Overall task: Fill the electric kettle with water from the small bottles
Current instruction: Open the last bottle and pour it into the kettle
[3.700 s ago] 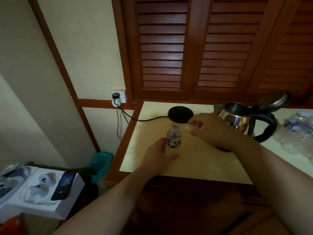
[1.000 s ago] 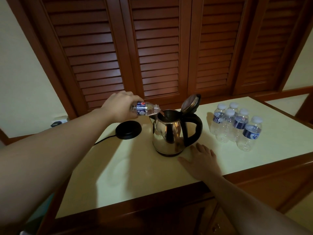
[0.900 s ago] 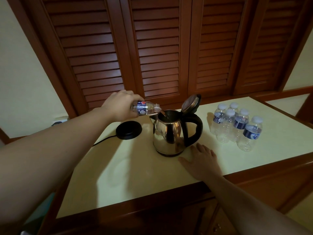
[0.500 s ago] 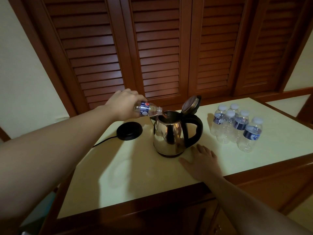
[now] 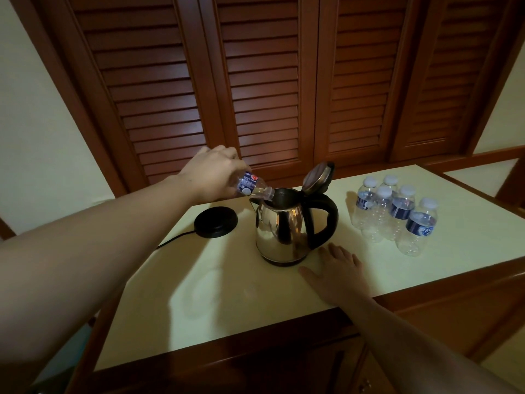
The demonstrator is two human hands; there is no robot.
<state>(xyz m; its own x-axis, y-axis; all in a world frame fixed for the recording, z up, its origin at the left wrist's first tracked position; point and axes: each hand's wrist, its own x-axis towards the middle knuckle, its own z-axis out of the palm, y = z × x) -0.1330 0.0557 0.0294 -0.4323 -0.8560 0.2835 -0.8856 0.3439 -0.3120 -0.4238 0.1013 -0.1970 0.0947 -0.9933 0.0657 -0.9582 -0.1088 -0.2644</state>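
Observation:
A steel electric kettle [image 5: 281, 226] with a black handle stands on the pale countertop [image 5: 227, 294], its lid [image 5: 316, 177] flipped up. My left hand [image 5: 211, 173] grips a small water bottle [image 5: 252, 186] tipped neck-down, its mouth over the kettle's opening. My right hand [image 5: 338, 273] rests flat on the countertop just in front and right of the kettle, fingers straight. Several capped small bottles [image 5: 393, 211] stand grouped to the right of the kettle.
The black kettle base [image 5: 215, 221] with its cord lies left of the kettle. Wooden louvred doors [image 5: 255, 81] rise behind the counter. The counter has a wooden front edge [image 5: 284, 331] close to me.
Since the earliest frame I have carried the uncapped bottle over to the kettle. Over the last second the bottle has tipped steeper, its base rising while the neck stays in the opening. My right hand has stayed put.

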